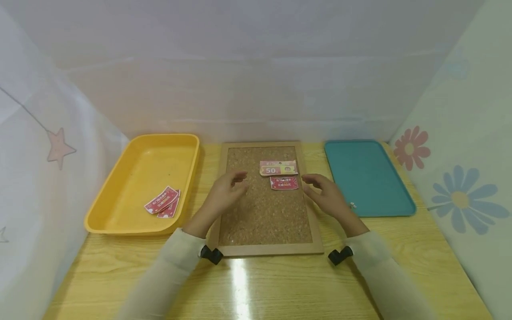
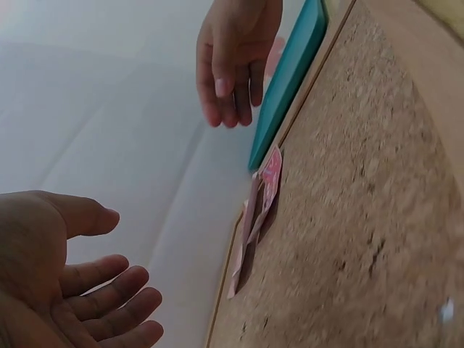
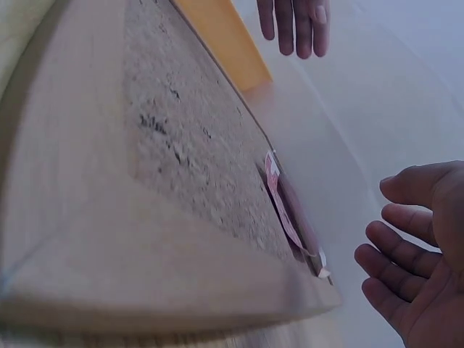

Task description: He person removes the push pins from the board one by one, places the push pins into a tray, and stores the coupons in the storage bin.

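Observation:
A cork board (image 1: 264, 218) with a wooden frame lies flat between my hands. Two paper coupons are on its upper right part: a larger pink and yellow coupon (image 1: 278, 168) and, just below it, a red coupon (image 1: 284, 183). Over the board's left side hovers my left hand (image 1: 227, 191), fingers relaxed and holding nothing. At the right edge of the frame my right hand (image 1: 326, 195) is held close beside the coupons, its fingers loosely bent and free. Both palms face inward, as the left wrist view shows with the left hand (image 2: 87, 275) and right hand (image 2: 238, 61).
To the left stands a deep yellow tray (image 1: 140, 166) holding two red coupons (image 1: 162, 201). A flat teal tray (image 1: 370, 178) lies on the right, with small pale pins (image 1: 352, 205) at its near left edge. White curtains (image 1: 256, 89) enclose the wooden table (image 1: 272, 289).

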Action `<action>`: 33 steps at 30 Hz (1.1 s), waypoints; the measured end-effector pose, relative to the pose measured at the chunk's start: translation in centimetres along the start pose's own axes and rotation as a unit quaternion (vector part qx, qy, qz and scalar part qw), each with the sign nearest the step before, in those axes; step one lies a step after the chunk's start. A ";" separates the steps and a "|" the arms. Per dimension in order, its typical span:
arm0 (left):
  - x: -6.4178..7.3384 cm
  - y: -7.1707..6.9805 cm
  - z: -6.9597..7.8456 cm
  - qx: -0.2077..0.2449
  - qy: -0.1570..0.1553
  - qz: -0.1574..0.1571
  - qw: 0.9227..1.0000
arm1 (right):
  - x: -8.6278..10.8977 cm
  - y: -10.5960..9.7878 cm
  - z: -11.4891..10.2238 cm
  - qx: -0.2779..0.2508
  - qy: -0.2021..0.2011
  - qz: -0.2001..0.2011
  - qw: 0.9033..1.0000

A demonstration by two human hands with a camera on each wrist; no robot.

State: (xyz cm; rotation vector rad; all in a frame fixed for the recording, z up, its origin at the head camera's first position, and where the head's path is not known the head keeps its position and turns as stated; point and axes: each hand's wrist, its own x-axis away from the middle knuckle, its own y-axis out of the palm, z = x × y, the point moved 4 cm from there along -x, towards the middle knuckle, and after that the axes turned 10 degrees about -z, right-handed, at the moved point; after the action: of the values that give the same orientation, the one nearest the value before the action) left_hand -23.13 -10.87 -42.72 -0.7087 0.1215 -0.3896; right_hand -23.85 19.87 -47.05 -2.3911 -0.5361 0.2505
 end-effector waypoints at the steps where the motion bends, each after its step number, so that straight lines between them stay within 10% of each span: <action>1: -0.3 0.3 0.0 0.002 0.001 -0.001 1.000 | -0.2 0.1 0.0 -0.006 0.001 0.001 1.000; 24: -4.9 6.2 -1.4 0.123 0.000 0.005 0.992 | -3.0 2.7 0.0 -0.134 0.027 0.036 0.990; 33: -6.6 6.5 -1.5 0.117 0.007 0.041 0.992 | -4.7 1.9 -1.2 -0.133 0.026 0.037 0.990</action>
State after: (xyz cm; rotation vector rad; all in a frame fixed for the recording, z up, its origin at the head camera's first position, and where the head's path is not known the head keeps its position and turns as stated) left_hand -27.56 -4.80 -48.26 -0.4687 0.1159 -0.3244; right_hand -27.09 15.79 -47.18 -2.6725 -0.4819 0.1549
